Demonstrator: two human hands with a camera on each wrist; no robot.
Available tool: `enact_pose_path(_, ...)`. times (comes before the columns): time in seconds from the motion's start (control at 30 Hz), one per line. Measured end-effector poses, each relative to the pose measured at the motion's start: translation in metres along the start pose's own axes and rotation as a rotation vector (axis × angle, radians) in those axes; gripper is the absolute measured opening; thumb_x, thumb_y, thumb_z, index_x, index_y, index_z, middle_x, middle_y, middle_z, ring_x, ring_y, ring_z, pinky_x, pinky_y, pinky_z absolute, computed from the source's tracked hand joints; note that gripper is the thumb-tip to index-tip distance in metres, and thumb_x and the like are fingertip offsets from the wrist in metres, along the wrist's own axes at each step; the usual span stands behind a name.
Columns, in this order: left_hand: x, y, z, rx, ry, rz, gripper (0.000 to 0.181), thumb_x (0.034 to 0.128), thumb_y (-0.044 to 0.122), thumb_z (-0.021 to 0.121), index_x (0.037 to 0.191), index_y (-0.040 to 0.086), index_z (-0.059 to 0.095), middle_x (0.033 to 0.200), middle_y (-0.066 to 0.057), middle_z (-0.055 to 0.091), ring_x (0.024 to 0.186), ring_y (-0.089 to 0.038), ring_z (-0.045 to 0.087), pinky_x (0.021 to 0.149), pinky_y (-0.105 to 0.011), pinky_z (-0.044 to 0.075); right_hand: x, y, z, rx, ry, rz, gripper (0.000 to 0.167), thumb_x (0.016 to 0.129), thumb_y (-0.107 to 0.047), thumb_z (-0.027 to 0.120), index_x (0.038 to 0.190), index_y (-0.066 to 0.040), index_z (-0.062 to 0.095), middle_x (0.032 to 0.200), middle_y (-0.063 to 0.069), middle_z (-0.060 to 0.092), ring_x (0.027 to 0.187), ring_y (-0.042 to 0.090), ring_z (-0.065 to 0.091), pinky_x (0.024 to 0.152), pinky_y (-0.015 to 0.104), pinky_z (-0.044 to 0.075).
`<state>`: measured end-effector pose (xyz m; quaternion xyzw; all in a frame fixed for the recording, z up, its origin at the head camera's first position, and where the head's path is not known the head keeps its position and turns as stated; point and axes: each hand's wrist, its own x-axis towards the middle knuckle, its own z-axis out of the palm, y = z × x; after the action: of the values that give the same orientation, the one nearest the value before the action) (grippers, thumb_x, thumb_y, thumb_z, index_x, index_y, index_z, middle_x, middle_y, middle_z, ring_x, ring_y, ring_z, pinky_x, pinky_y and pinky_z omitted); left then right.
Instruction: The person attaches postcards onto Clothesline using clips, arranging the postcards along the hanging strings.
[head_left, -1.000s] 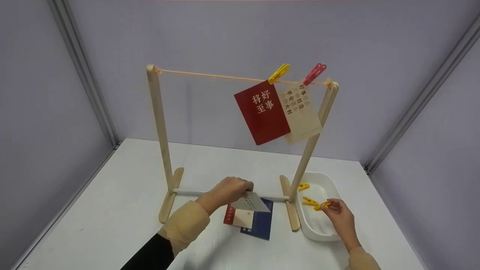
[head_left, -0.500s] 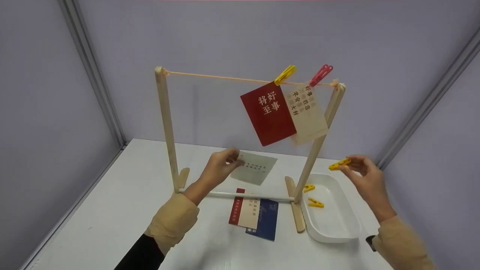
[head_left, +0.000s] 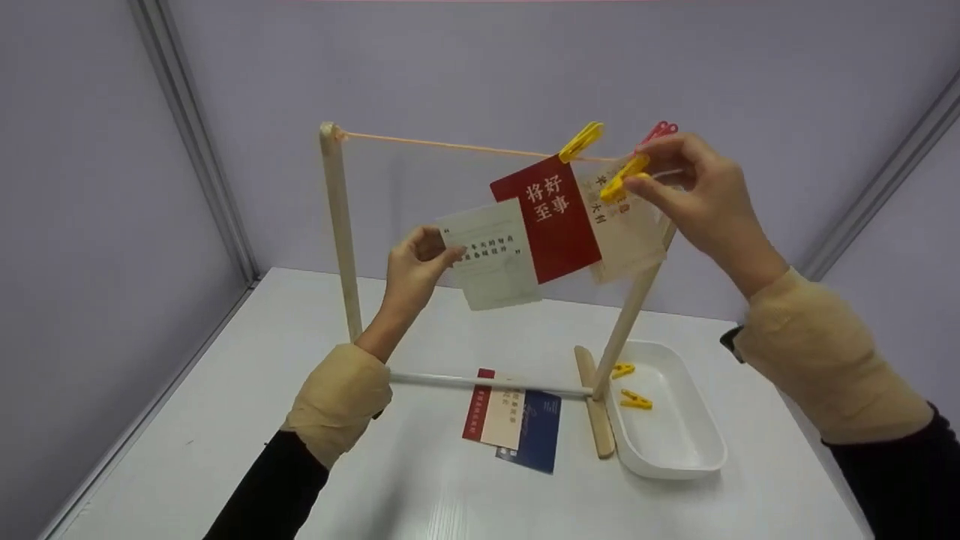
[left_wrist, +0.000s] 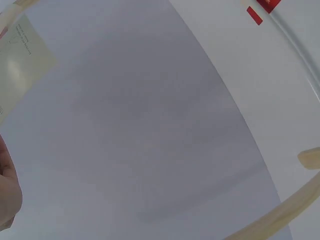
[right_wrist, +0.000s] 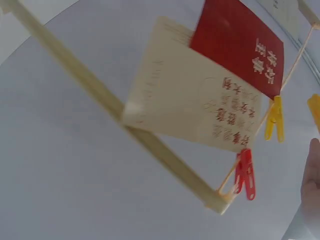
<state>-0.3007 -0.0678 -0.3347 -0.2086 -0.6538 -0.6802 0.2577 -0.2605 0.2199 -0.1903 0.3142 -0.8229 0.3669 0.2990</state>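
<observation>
The person's left hand (head_left: pixel 420 262) pinched a pale green card (head_left: pixel 495 262) by its left edge, holding it up below the orange cord (head_left: pixel 442 145), where it overlapped the lower left of the hanging red card (head_left: pixel 566 240) in the head view; whether the two touched could not be told. The right hand (head_left: pixel 701 187), well apart from the left, pinched a yellow peg (head_left: pixel 624 178) in front of the hanging cream card (head_left: pixel 630 236), its tip pointing left. Whether the peg was squeezed open could not be made out.

The step in hand looked to be bringing card and peg together at the cord. By that reading, the next move called for lifting the card's top edge to the bare stretch left of the red card, shifting the peg leftward and clipping both. The red card, swinging near, might get in the way.

On the table, overlapping cards (head_left: pixel 501 424) lay beneath the frame, and two loose pegs (head_left: pixel 636 400) sat in the white tray (head_left: pixel 679 473) at right.
</observation>
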Motion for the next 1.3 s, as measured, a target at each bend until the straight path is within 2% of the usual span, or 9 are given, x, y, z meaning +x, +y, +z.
enact_pose_path(0.13, 0.013, 0.005, 0.0, -0.026, 0.072, 0.007, 0.021, 0.0798, -0.001, 0.068, 0.098, -0.005, 0.058, 0.086, -0.01, 0.065, 0.075, -0.017, 0.061, 0.069, -0.027, 0.05, 0.032, -0.016, 0.016, 0.009, -0.018, 0.126, 0.034, 0.084, -0.017, 0.068, 0.11, 0.002, 0.056, 0.1, 0.008, 0.061, 0.087, 0.013, 0.057, 0.08, 0.022, 0.046)
enact_pose_path(0.27, 0.024, 0.008, 0.0, -0.089, 0.152, 0.022, 0.023, 0.079, -0.002, 0.069, 0.098, -0.005, 0.057, 0.086, -0.011, 0.065, 0.075, -0.018, 0.061, 0.069, -0.028, 0.05, 0.059, -0.028, 0.037, 0.034, -0.028, 0.227, 0.036, 0.085, -0.02, 0.067, 0.112, 0.0, 0.055, 0.102, 0.008, 0.06, 0.09, 0.015, 0.057, 0.082, 0.024, 0.045)
enact_pose_path(0.4, 0.032, 0.009, -0.001, -0.138, 0.205, 0.02, 0.022, 0.0783, -0.005, 0.068, 0.097, -0.005, 0.057, 0.085, -0.012, 0.065, 0.075, -0.019, 0.061, 0.069, -0.028, 0.05, 0.078, -0.034, 0.06, 0.016, -0.029, 0.245, 0.035, 0.085, -0.022, 0.066, 0.111, -0.001, 0.056, 0.099, 0.007, 0.061, 0.088, 0.014, 0.057, 0.08, 0.022, 0.044)
enact_pose_path(0.5, 0.035, 0.008, 0.0, -0.129, 0.208, 0.0, 0.023, 0.0786, -0.004, 0.068, 0.099, -0.005, 0.057, 0.086, -0.013, 0.065, 0.076, -0.019, 0.061, 0.07, -0.029, 0.05, 0.086, -0.034, 0.073, -0.015, -0.018, 0.226, 0.033, 0.085, -0.021, 0.066, 0.108, -0.001, 0.057, 0.096, 0.006, 0.061, 0.086, 0.012, 0.056, 0.079, 0.02, 0.043)
enact_pose_path(0.63, 0.037, 0.007, 0.001, -0.124, 0.204, -0.032, 0.026, 0.0789, -0.003, 0.068, 0.101, -0.006, 0.056, 0.089, -0.014, 0.065, 0.078, -0.02, 0.061, 0.071, -0.03, 0.05, 0.092, -0.03, 0.085, -0.017, 0.039, 0.217, 0.029, 0.082, -0.018, 0.068, 0.102, 0.001, 0.059, 0.09, 0.006, 0.062, 0.083, 0.013, 0.056, 0.077, 0.019, 0.043)
enact_pose_path(0.8, 0.035, 0.005, 0.002, -0.119, 0.194, -0.042, 0.026, 0.0793, -0.004, 0.068, 0.102, -0.007, 0.055, 0.091, -0.016, 0.065, 0.08, -0.021, 0.061, 0.072, -0.031, 0.05, 0.092, -0.025, 0.094, 0.045, 0.09, 0.28, 0.026, 0.081, -0.017, 0.07, 0.098, 0.0, 0.061, 0.088, 0.007, 0.063, 0.079, 0.013, 0.058, 0.074, 0.021, 0.045)
enact_pose_path(1.03, 0.032, 0.004, 0.005, -0.118, 0.184, -0.048, 0.026, 0.0799, -0.004, 0.067, 0.103, -0.007, 0.055, 0.091, -0.016, 0.065, 0.081, -0.021, 0.061, 0.074, -0.032, 0.05, 0.09, -0.019, 0.098, 0.113, 0.095, 0.348, 0.025, 0.08, -0.017, 0.071, 0.097, 0.0, 0.062, 0.089, 0.008, 0.064, 0.077, 0.014, 0.059, 0.073, 0.022, 0.048)
enact_pose_path(1.3, 0.033, 0.004, 0.009, -0.107, 0.19, -0.053, 0.027, 0.0801, -0.003, 0.068, 0.103, -0.006, 0.055, 0.091, -0.015, 0.064, 0.08, -0.022, 0.061, 0.074, -0.032, 0.05, 0.089, -0.014, 0.094, 0.147, 0.056, 0.416, 0.027, 0.081, -0.019, 0.07, 0.1, -0.001, 0.063, 0.09, 0.008, 0.063, 0.079, 0.015, 0.059, 0.075, 0.024, 0.048)
